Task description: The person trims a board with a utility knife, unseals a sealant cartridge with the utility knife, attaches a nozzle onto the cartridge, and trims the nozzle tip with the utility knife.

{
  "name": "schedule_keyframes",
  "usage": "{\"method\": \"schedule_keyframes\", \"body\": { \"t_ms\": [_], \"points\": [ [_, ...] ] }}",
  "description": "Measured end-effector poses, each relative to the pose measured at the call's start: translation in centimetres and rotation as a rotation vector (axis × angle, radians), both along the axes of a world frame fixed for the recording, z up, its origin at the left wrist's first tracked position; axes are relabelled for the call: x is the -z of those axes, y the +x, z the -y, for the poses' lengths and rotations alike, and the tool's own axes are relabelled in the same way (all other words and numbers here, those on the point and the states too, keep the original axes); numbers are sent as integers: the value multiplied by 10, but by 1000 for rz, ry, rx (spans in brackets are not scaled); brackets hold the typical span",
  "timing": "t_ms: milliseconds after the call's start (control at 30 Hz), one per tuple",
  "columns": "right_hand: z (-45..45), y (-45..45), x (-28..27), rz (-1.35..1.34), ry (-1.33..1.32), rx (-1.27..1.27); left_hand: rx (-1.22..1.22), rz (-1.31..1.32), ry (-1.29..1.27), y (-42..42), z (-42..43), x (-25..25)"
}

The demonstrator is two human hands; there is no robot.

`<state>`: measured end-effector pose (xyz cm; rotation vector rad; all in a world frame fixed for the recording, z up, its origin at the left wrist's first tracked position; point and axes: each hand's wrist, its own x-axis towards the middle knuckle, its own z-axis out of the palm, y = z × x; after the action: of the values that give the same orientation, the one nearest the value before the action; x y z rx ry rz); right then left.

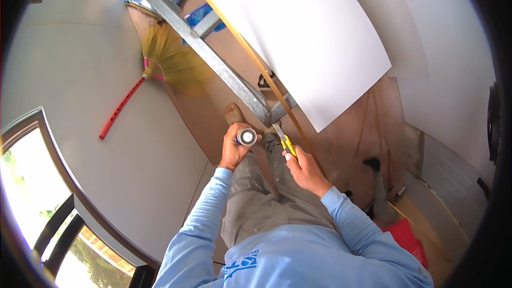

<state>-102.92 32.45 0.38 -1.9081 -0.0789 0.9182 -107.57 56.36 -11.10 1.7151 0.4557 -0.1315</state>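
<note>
My left hand (233,149) is wrapped around a round tube (247,137), which I see end-on, with a pale disc inside a dark ring. Its side is mostly hidden by my fingers, so its exact kind does not show. In my right hand (305,169) is a yellow utility knife (288,144), its metal blade (279,131) pointing up and left toward the foot of a metal ladder. The blade and the tube are apart. Both hands are in front of my legs, near knee height.
A metal ladder (213,56) lies diagonally ahead beside a long wooden strip (250,53). To its right is a large white sheet (320,37). At left, a straw broom (165,56) with a red handle leans by the wall. A red bag (408,242) is at lower right.
</note>
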Motion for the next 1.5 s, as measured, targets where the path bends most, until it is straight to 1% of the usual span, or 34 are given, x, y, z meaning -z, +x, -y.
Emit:
{"method": "schedule_keyframes", "body": {
  "t_ms": [100, 200, 267, 333, 400, 433, 567, 667, 700, 767, 800, 833, 867, 900, 933, 967, 1067, 1100, 1133, 1167, 1233, 1333, 1433, 1467, 1500],
  "points": [
    [1, -5, -19, -333, 26, 161, -33, -92, -62, -9, 3, -27],
    [-11, -3, -57, -469, 131, 327, -16, -128, -130, -21, -1, -47],
    [-14, -7, -63, -447, 133, 348, 17, -159, -160, -28, -3, -55],
    [-22, -13, -79, -420, 163, 408, 92, -172, -242, -19, -14, -86],
    [-29, -22, -89, -445, 220, 479, 163, -209, -348, -18, -19, -106],
    [-34, -24, -98, -405, 207, 480, 187, -233, -345, -13, -21, -118],
    [-52, -47, -112, -376, 398, 532, 313, -266, -391, 11, -31, -165],
    [-56, -48, -132, -339, 419, 482, 333, -293, -468, 21, -30, -185],
    [-59, -49, -135, -317, 398, 487, 310, -275, -579, 25, -28, -196],
    [-61, -54, -140, -278, 350, 509, 342, -261, -558, 25, -29, -190],
    [-63, -57, -140, -293, 409, 507, 382, -255, -556, 26, -25, -187],
    [-63, -60, -137, -290, 455, 533, 371, -245, -600, 28, -22, -195],
    [-61, -65, -137, -276, 497, 581, 413, -231, -557, 27, -22, -187],
    [-58, -70, -137, -228, 483, 582, 420, -238, -600, 25, -19, -184],
    [-56, -75, -139, -185, 472, 585, 423, -192, -528, 27, -14, -195],
    [-52, -79, -143, -151, 461, 614, 421, -170, -523, 25, -8, -200],
    [-41, -92, -156, -79, 448, 693, 542, -132, -461, 25, 7, -220],
    [-38, -101, -157, -55, 456, 736, 624, -121, -441, 25, 11, -223],
    [-33, -110, -156, -29, 466, 781, 709, -108, -420, 23, 17, -226],
    [-28, -121, -150, 24, 456, 823, 735, -95, -358, 19, 27, -236],
    [-22, -139, -137, 118, 431, 890, 780, -125, -386, 13, 37, -237],
    [14, -181, -143, 9, 613, 1116, 831, -145, -404, -8, 80, -244],
    [72, -236, -148, 80, 697, 1266, 886, -153, -376, -34, 136, -250],
    [86, -250, -154, 66, 665, 1324, 900, -159, -360, -36, 147, -255],
    [109, -274, -154, 54, 633, 1377, 923, -200, -339, -42, 163, -247]
  ]
}}
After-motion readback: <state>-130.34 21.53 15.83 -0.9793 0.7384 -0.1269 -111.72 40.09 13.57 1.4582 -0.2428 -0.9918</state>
